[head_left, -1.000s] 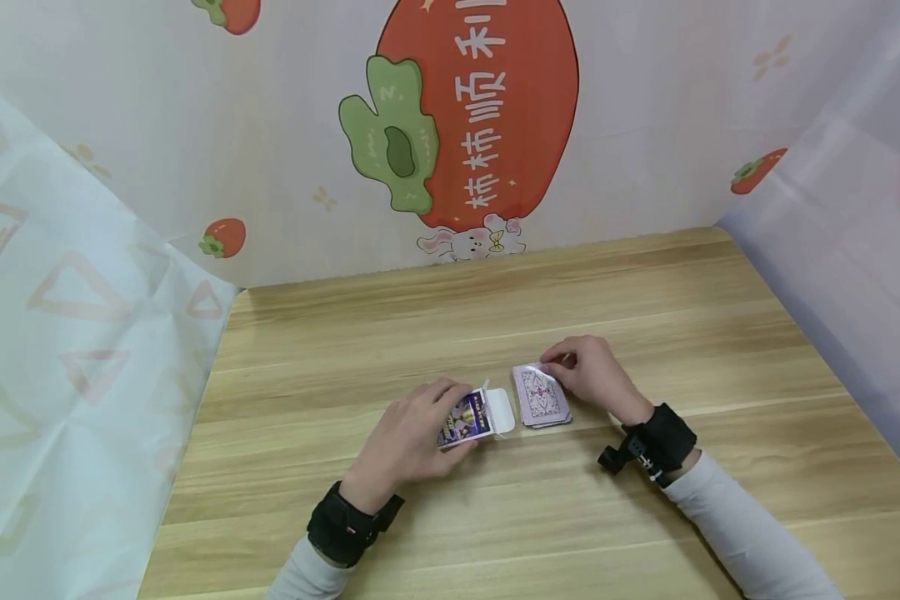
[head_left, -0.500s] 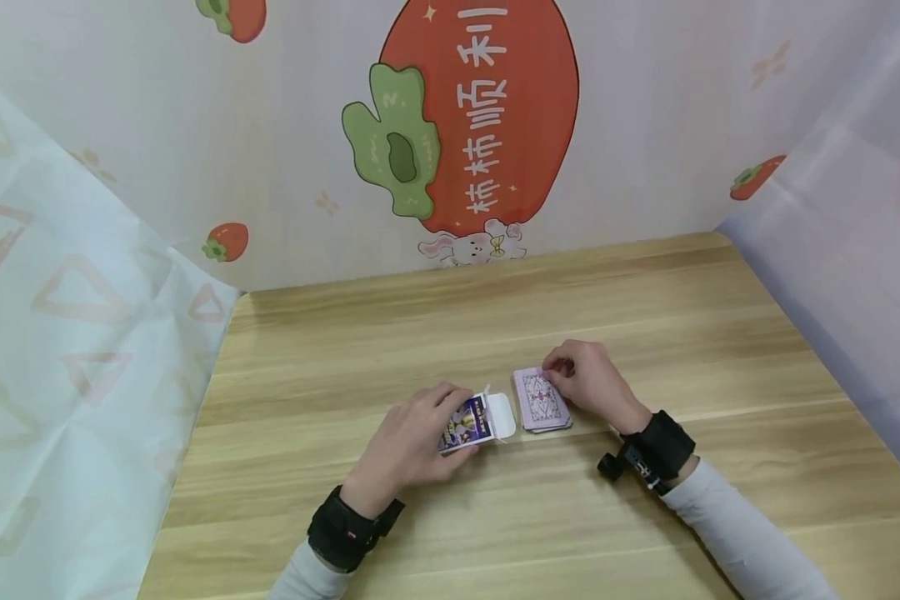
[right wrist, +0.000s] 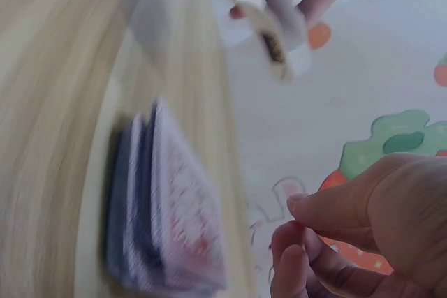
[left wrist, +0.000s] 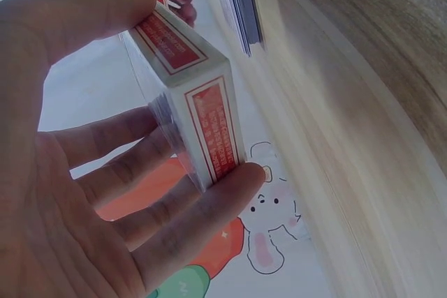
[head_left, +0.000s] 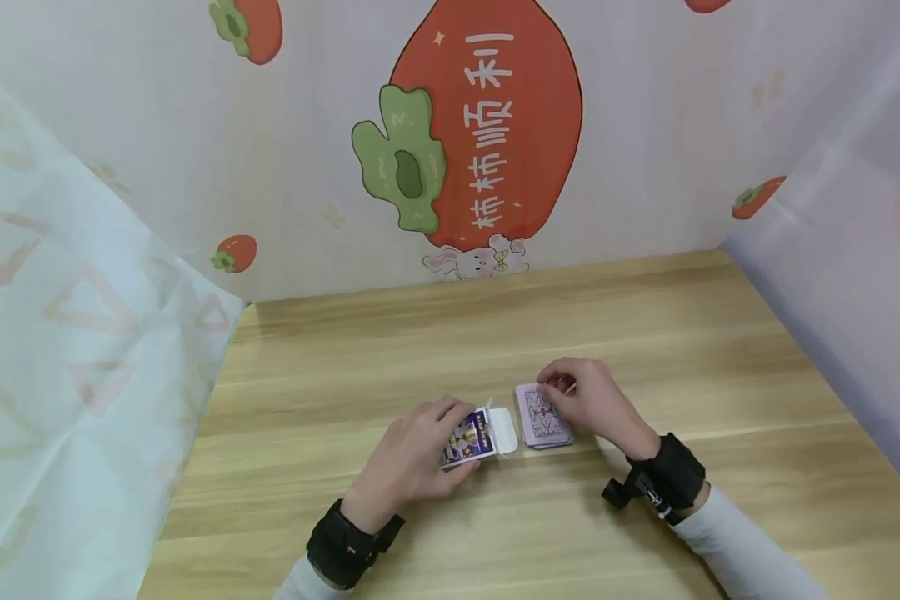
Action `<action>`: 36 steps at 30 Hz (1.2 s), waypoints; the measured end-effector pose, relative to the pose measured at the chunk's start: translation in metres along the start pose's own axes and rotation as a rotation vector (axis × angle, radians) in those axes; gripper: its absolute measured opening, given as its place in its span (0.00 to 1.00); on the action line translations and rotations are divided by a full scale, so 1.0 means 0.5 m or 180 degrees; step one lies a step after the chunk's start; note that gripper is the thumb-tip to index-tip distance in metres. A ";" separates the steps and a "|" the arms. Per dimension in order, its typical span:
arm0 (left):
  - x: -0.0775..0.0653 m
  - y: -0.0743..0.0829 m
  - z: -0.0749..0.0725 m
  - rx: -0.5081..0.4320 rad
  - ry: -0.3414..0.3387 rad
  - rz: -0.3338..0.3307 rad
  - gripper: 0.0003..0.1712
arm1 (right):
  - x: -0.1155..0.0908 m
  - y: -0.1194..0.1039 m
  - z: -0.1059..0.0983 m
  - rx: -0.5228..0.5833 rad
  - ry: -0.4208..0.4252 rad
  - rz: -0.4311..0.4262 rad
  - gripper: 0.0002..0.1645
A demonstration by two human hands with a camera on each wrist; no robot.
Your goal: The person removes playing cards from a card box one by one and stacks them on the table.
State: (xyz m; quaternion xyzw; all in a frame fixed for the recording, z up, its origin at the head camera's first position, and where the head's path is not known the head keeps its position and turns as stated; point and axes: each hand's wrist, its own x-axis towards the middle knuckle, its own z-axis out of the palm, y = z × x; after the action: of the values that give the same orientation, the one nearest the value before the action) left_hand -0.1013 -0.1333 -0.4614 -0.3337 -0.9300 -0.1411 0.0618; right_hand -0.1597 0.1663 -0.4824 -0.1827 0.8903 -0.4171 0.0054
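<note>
My left hand (head_left: pixel 416 454) holds a small purple-printed card box (head_left: pixel 468 437), its white end flap (head_left: pixel 504 430) open toward the right. In the left wrist view, the thumb presses one edge of this box (left wrist: pixel 209 120) and the fingers support the other side; red labels show on its narrow faces. Just right of the flap, a deck of playing cards (head_left: pixel 546 421) lies with its patterned back up, its edges slightly uneven in the right wrist view. My right hand (head_left: pixel 588 396) is over the deck's far right corner, thumb and forefinger tips together, with no card visible between them.
The wooden table (head_left: pixel 330 358) carries the box and deck. Behind it hangs a white cloth (head_left: pixel 645 167) printed with a large red persimmon and a bunny. Pale cloth (head_left: pixel 82 375) borders the left side, and another sheet stands on the right. Both wrists wear black camera straps (head_left: pixel 671 475).
The whole scene sits lower in the head view, as the camera has tilted up. My left hand keeps the box beside the deck; my right hand stays around the deck's far right corner.
</note>
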 end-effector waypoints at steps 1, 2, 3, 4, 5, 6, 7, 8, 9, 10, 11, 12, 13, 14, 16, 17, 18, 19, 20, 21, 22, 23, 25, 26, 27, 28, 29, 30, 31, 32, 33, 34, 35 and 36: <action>-0.002 0.001 0.002 0.0003 -0.0014 -0.0006 0.39 | -0.005 -0.005 0.001 0.0021 -0.0018 0.0002 0.04; -0.004 0.002 0.003 0.0005 -0.0022 -0.0016 0.39 | -0.008 -0.009 0.002 0.0039 -0.0036 -0.0001 0.04; -0.006 0.002 0.004 0.0009 -0.0024 -0.0027 0.39 | -0.011 -0.013 0.003 0.0068 -0.0055 -0.0007 0.04; -0.007 0.003 0.005 0.0016 -0.0023 -0.0036 0.39 | -0.014 -0.018 0.004 0.0098 -0.0074 -0.0018 0.04; -0.008 0.003 0.006 0.0023 -0.0023 -0.0045 0.39 | -0.015 -0.022 0.004 0.0131 -0.0098 -0.0022 0.05; -0.009 0.003 0.006 0.0022 -0.0022 -0.0052 0.39 | -0.017 -0.026 0.005 0.0162 -0.0119 -0.0021 0.05; -0.010 0.003 0.006 0.0018 -0.0020 -0.0056 0.39 | -0.019 -0.029 0.004 0.0192 -0.0138 -0.0015 0.05; -0.010 0.003 0.007 0.0017 -0.0014 -0.0053 0.39 | -0.020 -0.033 0.004 0.0224 -0.0154 -0.0011 0.05; -0.010 0.003 0.007 0.0021 -0.0004 -0.0045 0.39 | -0.021 -0.037 0.003 0.0248 -0.0171 -0.0008 0.05; -0.009 0.003 0.007 0.0029 0.0009 -0.0033 0.39 | -0.023 -0.040 0.002 0.0265 -0.0184 -0.0005 0.05; -0.009 0.003 0.007 0.0038 0.0023 -0.0021 0.40 | -0.024 -0.043 0.002 0.0285 -0.0198 -0.0002 0.05; -0.008 0.003 0.007 0.0048 0.0037 -0.0005 0.40 | -0.025 -0.046 0.001 0.0295 -0.0211 -0.0006 0.05; -0.007 0.003 0.007 0.0061 0.0052 0.0010 0.40 | -0.026 -0.049 0.001 0.0309 -0.0226 -0.0013 0.05; -0.006 0.003 0.007 0.0070 0.0065 0.0021 0.40 | -0.027 -0.052 0.001 0.0331 -0.0244 -0.0020 0.05; -0.004 0.003 0.006 0.0082 0.0088 0.0044 0.40 | -0.029 -0.057 0.001 0.0370 -0.0283 -0.0049 0.05; -0.003 0.003 0.006 0.0083 0.0097 0.0051 0.40 | -0.029 -0.060 0.001 0.0392 -0.0309 -0.0061 0.05; -0.002 0.004 0.005 0.0085 0.0103 0.0058 0.40 | -0.030 -0.063 0.001 0.0412 -0.0334 -0.0074 0.06; -0.002 0.004 0.005 0.0085 0.0111 0.0063 0.40 | -0.031 -0.065 0.001 0.0436 -0.0359 -0.0084 0.06; -0.001 0.004 0.005 0.0081 0.0120 0.0067 0.40 | -0.031 -0.067 0.001 0.0471 -0.0385 -0.0091 0.06; -0.001 0.004 0.005 0.0084 0.0130 0.0077 0.40 | -0.032 -0.068 0.001 0.0491 -0.0404 -0.0102 0.07; 0.000 0.005 0.005 0.0081 0.0140 0.0085 0.41 | -0.033 -0.070 0.001 0.0517 -0.0430 -0.0104 0.07; 0.001 0.005 0.006 0.0081 0.0149 0.0093 0.41 | -0.034 -0.071 0.002 0.0544 -0.0451 -0.0108 0.07; 0.001 0.005 0.007 0.0081 0.0164 0.0112 0.40 | -0.035 -0.072 0.003 0.0596 -0.0487 -0.0125 0.07; 0.001 0.005 0.008 0.0075 0.0172 0.0122 0.40 | -0.036 -0.073 0.004 0.0608 -0.0507 -0.0137 0.06; 0.001 0.005 0.008 0.0074 0.0176 0.0132 0.40 | -0.037 -0.073 0.005 0.0617 -0.0528 -0.0144 0.06; 0.001 0.005 0.009 0.0068 0.0178 0.0138 0.40 | -0.038 -0.074 0.006 0.0628 -0.0548 -0.0149 0.05; 0.001 0.005 0.010 0.0066 0.0180 0.0144 0.40 | -0.039 -0.075 0.007 0.0638 -0.0570 -0.0155 0.05; 0.001 0.006 0.010 0.0061 0.0177 0.0144 0.40 | -0.040 -0.075 0.009 0.0645 -0.0595 -0.0147 0.05; 0.001 0.007 0.011 0.0046 0.0174 0.0144 0.40 | -0.041 -0.076 0.010 0.0650 -0.0622 -0.0138 0.04; 0.001 0.007 0.012 0.0031 0.0174 0.0145 0.40 | -0.041 -0.076 0.012 0.0657 -0.0649 -0.0133 0.04; 0.001 0.008 0.013 0.0015 0.0175 0.0144 0.40 | -0.041 -0.077 0.014 0.0681 -0.0673 -0.0132 0.04; 0.001 0.009 0.014 -0.0014 0.0181 0.0149 0.40 | -0.041 -0.077 0.015 0.0711 -0.0701 -0.0121 0.04; 0.001 0.011 0.015 -0.0038 0.0188 0.0158 0.40 | -0.041 -0.077 0.017 0.0739 -0.0730 -0.0114 0.05; 0.002 0.012 0.017 -0.0065 0.0197 0.0165 0.40 | -0.042 -0.078 0.019 0.0764 -0.0758 -0.0106 0.05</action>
State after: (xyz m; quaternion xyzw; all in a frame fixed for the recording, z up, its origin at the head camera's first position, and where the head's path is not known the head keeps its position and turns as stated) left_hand -0.0983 -0.1258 -0.4678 -0.3537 -0.9172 -0.1591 0.0908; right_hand -0.1263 0.1432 -0.4628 -0.2436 0.8239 -0.4960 0.1257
